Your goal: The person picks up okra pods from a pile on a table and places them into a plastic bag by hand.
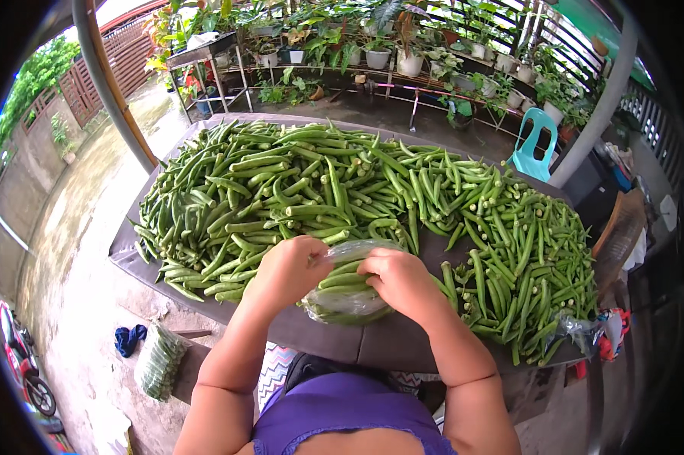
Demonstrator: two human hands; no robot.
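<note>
Between my hands, at the table's near edge, lies a clear plastic bag (349, 305) with several green okra pods (343, 280) inside. My left hand (293, 265) has its fingers curled closed on the bag's left upper edge. On the opposite side, my right hand (397, 277) grips the bag's rim, thumb and fingers bent over the plastic. The bag's mouth shows as a crumpled film between the two hands. Just beyond them spreads a large heap of loose okra (281, 182), and a second heap of okra (524, 258) covers the table's right side.
A dark cloth covers the table (323, 343). Below left, a filled bag of okra (160, 362) rests on a bench beside a blue cloth (130, 340). Loose clear plastic (573, 334) lies at the right corner. A teal chair (535, 144) and potted plants (410, 62) stand beyond.
</note>
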